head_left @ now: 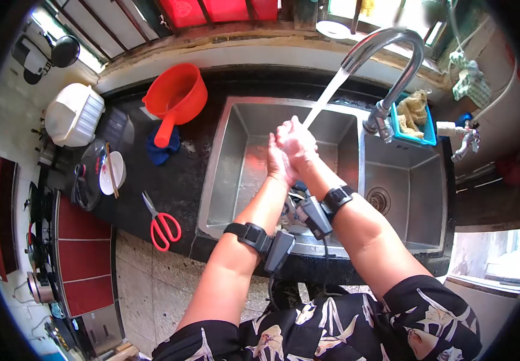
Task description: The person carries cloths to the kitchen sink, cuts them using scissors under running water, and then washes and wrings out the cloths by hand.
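Together under the tap (415, 57)
Left hand (277, 160) and right hand (299, 144) touch over the sink (227, 162), each grip loosely cupped.

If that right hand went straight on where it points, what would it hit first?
The right hand would probably meet the sink's back wall first, though depth is unclear and it might pass over the top.

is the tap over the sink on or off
On: a white stream of water runs from the tap down to the hands, held over the sink.
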`<state>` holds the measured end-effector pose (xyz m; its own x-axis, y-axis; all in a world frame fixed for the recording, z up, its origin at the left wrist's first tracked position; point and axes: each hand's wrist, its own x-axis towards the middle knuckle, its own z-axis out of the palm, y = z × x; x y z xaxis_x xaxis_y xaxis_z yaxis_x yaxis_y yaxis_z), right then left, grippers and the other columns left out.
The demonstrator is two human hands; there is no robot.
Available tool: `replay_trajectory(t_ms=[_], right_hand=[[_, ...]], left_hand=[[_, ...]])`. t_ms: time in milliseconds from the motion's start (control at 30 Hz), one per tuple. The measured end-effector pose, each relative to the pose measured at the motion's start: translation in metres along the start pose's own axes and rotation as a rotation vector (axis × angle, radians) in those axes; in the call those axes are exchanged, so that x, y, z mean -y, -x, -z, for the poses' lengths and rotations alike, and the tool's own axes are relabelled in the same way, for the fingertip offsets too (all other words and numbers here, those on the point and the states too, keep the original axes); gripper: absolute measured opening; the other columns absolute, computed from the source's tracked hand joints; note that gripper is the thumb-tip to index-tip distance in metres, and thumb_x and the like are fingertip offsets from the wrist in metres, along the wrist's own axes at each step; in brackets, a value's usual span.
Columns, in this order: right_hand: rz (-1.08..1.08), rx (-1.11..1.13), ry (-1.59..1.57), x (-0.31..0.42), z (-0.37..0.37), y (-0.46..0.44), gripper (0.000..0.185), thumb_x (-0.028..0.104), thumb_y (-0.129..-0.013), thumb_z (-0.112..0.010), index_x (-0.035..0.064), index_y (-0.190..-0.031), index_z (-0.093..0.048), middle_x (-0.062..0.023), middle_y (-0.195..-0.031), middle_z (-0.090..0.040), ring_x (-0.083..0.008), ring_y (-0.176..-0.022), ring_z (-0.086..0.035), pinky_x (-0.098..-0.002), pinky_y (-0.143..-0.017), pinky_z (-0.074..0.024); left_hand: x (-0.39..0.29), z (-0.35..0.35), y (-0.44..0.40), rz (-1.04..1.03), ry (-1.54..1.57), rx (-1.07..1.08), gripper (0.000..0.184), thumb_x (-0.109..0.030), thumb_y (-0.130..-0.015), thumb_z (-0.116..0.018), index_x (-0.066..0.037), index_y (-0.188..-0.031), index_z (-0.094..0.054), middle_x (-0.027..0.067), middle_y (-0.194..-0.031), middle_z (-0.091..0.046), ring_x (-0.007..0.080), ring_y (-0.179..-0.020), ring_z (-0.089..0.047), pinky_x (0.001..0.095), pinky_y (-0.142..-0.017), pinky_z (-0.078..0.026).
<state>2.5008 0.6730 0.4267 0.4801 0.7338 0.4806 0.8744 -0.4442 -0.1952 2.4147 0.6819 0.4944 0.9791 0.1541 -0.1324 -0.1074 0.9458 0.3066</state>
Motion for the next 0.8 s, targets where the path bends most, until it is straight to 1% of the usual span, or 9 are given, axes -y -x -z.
replay_trajectory(t_ms=[100, 167, 233, 300, 400, 467, 567, 633, 800], right_hand=[[-0.878, -0.008, -0.677, 0.025, 0.061, -0.003, 0.028, 0.032, -0.086, -0.043, 0.0062, -0.077, -0.050, -0.0075, -0.074, -0.053, -0.0225, -0.071, -0.052, -0.0323, -0.065, -0.0416], [-0.934, 0.018, -0.534, 0.033, 0.072, 0.003, 0.023, 0.030, -0.081, -0.048, 0.0063, -0.080, -0.049, -0.0089, -0.077, -0.058, -0.0248, -0.071, -0.055, -0.0343, -0.064, -0.0428], [-0.567, 0.154, -0.556, 0.016, 0.061, 0.017, 0.015, 0.024, -0.076, -0.051, 0.0094, -0.077, -0.051, -0.0085, -0.080, -0.058, -0.0241, -0.072, -0.056, -0.0335, -0.061, -0.0430], [-0.277, 0.293, 0.008, -0.007, 0.015, 0.013, 0.012, 0.022, -0.072, -0.052, 0.0123, -0.079, -0.056, -0.0054, -0.080, -0.058, -0.0202, -0.079, -0.055, -0.0338, -0.065, -0.0411], [0.182, 0.325, 0.490, 0.007, 0.050, -0.016, 0.015, 0.025, -0.076, -0.047, 0.0169, -0.072, -0.059, -0.0013, -0.076, -0.057, -0.0189, -0.077, -0.049, -0.0332, -0.062, -0.0371], [0.093, 0.449, 0.415, 0.014, 0.054, -0.033, 0.016, 0.026, -0.065, -0.058, 0.0151, -0.075, -0.062, -0.0034, -0.080, -0.059, -0.0216, -0.086, -0.051, -0.0377, -0.070, -0.0371], [-0.259, 0.774, -0.228, 0.018, 0.087, -0.053, 0.021, 0.019, -0.067, -0.055, 0.0054, -0.083, -0.058, -0.0110, -0.089, -0.059, -0.0260, -0.089, -0.055, -0.0345, -0.076, -0.0433], [-0.442, 0.522, -0.679, -0.007, 0.033, -0.036, 0.022, 0.019, -0.069, -0.056, 0.0027, -0.084, -0.058, -0.0130, -0.089, -0.060, -0.0242, -0.082, -0.059, -0.0300, -0.075, -0.0458], [-0.837, 0.424, -1.352, 0.010, 0.075, 0.026, 0.026, 0.017, -0.077, -0.053, -0.0009, -0.096, -0.053, -0.0090, -0.082, -0.058, -0.0171, -0.074, -0.055, -0.0298, -0.067, -0.0449]], left_hand=[[0.017, 0.018, -0.004, 0.101, -0.141, -0.374, 0.057, -0.056, -0.083, -0.020, -0.012, -0.112, -0.042, 0.0108, -0.097, -0.054, 0.0292, -0.074, -0.056, 0.0464, -0.065, -0.046], [0.021, 0.017, -0.002, 0.086, -0.148, -0.391, 0.056, -0.056, -0.082, -0.024, -0.012, -0.113, -0.041, 0.0107, -0.097, -0.054, 0.0280, -0.074, -0.056, 0.0442, -0.063, -0.047], [0.029, 0.017, -0.002, 0.054, -0.002, -0.479, 0.052, -0.052, -0.082, -0.033, -0.011, -0.113, -0.041, 0.0099, -0.100, -0.053, 0.0264, -0.075, -0.056, 0.0411, -0.059, -0.048], [0.027, 0.010, 0.003, -0.035, -0.237, -0.300, 0.044, -0.041, -0.086, -0.035, -0.010, -0.118, -0.040, 0.0140, -0.109, -0.048, 0.0293, -0.104, -0.045, 0.0430, -0.077, -0.044], [-0.005, 0.003, 0.012, 0.303, -0.520, -0.437, 0.036, -0.036, -0.083, -0.046, -0.011, -0.109, -0.046, 0.0091, -0.095, -0.054, 0.0259, -0.085, -0.054, 0.0397, -0.066, -0.047], [-0.032, 0.003, 0.013, 0.378, -0.638, -0.393, 0.027, -0.035, -0.083, -0.048, -0.012, -0.098, -0.051, 0.0051, -0.079, -0.056, 0.0192, -0.067, -0.055, 0.0316, -0.053, -0.043], [-0.051, 0.002, 0.016, 0.339, -0.646, -0.376, 0.021, -0.032, -0.082, -0.050, -0.013, -0.092, -0.053, 0.0050, -0.076, -0.056, 0.0182, -0.065, -0.053, 0.0318, -0.053, -0.044], [-0.047, -0.003, 0.018, 0.071, -0.665, -0.602, 0.019, -0.027, -0.082, -0.050, -0.010, -0.085, -0.055, 0.0053, -0.074, -0.056, 0.0174, -0.062, -0.053, 0.0321, -0.053, -0.046], [-0.020, 0.035, -0.012, 0.217, -0.741, -0.489, 0.024, -0.017, -0.078, -0.052, -0.010, -0.101, -0.049, 0.0074, -0.081, -0.056, 0.0183, -0.063, -0.055, 0.0365, -0.049, -0.049]])
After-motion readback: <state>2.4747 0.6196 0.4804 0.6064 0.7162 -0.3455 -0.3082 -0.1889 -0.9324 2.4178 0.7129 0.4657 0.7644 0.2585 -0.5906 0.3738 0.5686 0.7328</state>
